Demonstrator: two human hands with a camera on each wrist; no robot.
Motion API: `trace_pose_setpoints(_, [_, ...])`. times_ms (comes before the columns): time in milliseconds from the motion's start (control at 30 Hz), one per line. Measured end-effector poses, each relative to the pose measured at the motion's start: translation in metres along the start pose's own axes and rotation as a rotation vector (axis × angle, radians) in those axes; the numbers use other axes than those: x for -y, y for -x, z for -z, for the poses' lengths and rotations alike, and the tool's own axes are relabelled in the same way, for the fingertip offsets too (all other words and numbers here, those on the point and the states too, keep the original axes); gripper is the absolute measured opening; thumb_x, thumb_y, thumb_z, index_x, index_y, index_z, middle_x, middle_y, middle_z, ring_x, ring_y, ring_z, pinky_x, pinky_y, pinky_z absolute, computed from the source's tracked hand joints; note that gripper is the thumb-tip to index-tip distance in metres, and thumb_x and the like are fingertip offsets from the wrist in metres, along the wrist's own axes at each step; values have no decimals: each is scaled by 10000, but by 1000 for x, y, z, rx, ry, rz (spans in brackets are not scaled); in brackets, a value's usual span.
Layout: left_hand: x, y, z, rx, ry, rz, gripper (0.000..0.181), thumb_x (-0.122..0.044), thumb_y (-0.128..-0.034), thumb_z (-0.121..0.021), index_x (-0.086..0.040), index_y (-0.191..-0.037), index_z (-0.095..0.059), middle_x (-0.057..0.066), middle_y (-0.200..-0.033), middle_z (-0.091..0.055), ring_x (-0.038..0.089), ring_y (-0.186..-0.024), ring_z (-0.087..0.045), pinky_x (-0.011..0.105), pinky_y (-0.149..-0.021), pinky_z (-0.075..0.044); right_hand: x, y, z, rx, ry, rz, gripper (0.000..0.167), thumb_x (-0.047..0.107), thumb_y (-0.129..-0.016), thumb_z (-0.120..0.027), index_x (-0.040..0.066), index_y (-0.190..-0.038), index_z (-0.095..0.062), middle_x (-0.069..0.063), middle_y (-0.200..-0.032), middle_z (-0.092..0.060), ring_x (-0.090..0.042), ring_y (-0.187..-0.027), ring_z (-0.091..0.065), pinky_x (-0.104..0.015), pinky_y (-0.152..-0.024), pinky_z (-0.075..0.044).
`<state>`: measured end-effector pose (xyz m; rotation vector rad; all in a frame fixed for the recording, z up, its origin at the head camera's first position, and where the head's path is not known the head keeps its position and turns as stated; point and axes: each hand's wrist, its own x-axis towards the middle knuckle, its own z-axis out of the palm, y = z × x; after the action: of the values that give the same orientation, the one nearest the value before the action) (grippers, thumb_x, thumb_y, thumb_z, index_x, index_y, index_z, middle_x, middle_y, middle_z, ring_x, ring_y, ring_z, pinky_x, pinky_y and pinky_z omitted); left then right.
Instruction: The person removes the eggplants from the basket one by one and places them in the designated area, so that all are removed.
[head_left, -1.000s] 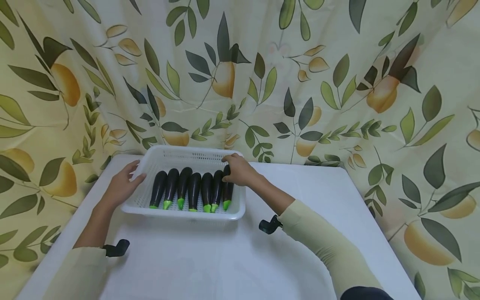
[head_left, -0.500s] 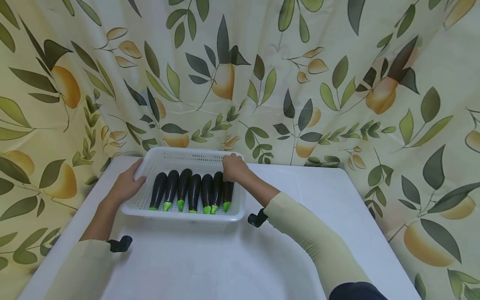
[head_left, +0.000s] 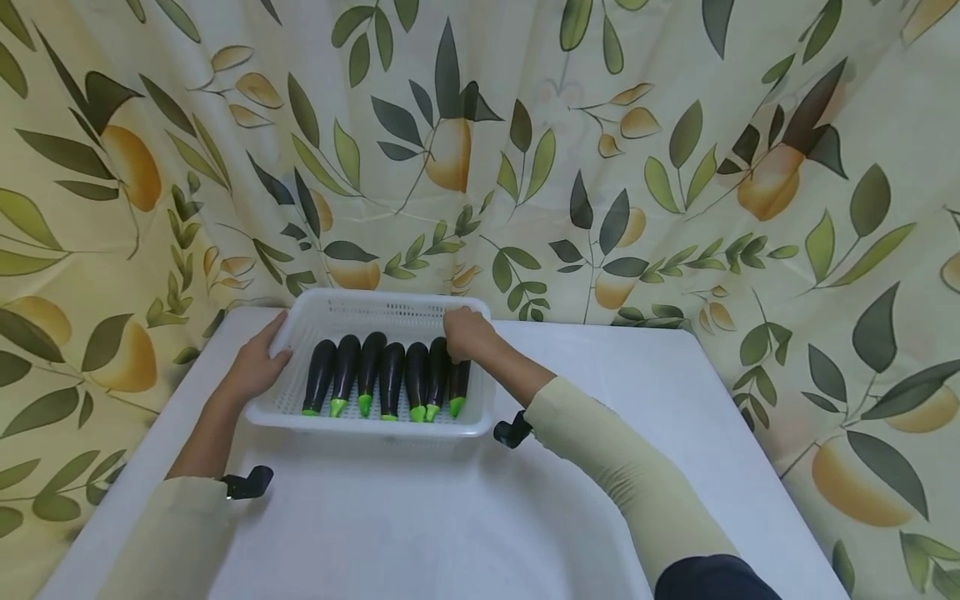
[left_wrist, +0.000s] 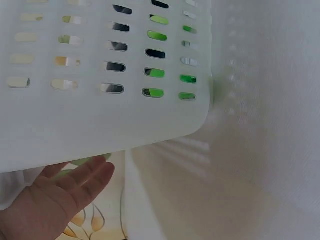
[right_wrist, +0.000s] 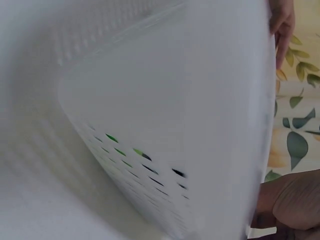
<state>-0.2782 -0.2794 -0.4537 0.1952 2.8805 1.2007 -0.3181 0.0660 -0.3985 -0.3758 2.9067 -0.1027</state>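
1. Lying side by side, 7 eggplants form a row inside the basket, dark and glossy, their green ends toward its near side.
2. The 3 at the right sit close together; small gaps part the 4 at the left.
3. The right hand is inside the basket's right end, fingers curled, holding the rightmost eggplant at its far end; the hand covers that end, and the fingertips are hidden.
4. The left hand touches the basket's left side, fingers loose and nearly straight; the left wrist view shows 2 of them beside the outer wall, near the rim.
5. The basket is white, with slotted walls; dark and green patches show through the slots in both wrist views.
6. It stands near the far edge of the white table, its shadow falling just beside it.
7. Pale sleeves cover the forearms, with a black piece at each cuff.
8. Behind the table hangs a cream curtain, printed with leaves and orange fruit.
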Motion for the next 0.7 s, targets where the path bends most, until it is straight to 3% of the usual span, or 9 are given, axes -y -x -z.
trace_pose_setpoints(267, [-5,2,-9,13,124,54,754,-31,-1049,-468,-15,-1674,-47,365,-1656,-177,615,-1442,-315,703,-1153,-308,-4,-3,-2,28,37,-6,311,40,-857,-854,9,-1133,-713,-147,-1093,-656,-273,-914,-601,-342,-699,-553])
trace_pose_setpoints(367, [-5,3,-13,18,157,58,754,-36,-1055,-468,3,-1669,-32,370,-1652,-186,610,-1436,-334,692,-1144,-333,-3,-6,-5,50,113,-23,322,42,-848,-860,20,-1136,-720,-136,-1093,-676,-268,-942,-608,-374,-814,-560])
trace_pose_setpoints(500, [-4,4,-17,58,238,56,734,-58,-1073,-461,4,-1669,-38,392,-1607,-286,590,-1353,-473,634,-1051,-486,5,-11,-5,131,251,-86,372,106,-853,-881,57,-1180,-709,-110,-1129,-674,-242,-1012,-604,-408,-1013,-506])
trace_pose_setpoints(600, [-4,5,-15,85,288,65,721,-83,-1091,-438,-44,-1683,-29,393,-1575,-345,573,-1271,-561,553,-920,-593,13,-15,-1,184,300,-104,396,150,-860,-888,68,-1198,-699,-103,-1138,-661,-220,-1012,-604,-392,-1014,-522])
trace_pose_setpoints(700, [-2,6,-12,80,280,74,716,-104,-1103,-415,-68,-1687,-2,390,-1584,-333,572,-1269,-561,543,-896,-604,18,-18,7,207,306,-72,377,167,-867,-886,68,-1182,-705,-97,-1118,-667,-207,-976,-612,-360,-927,-557])
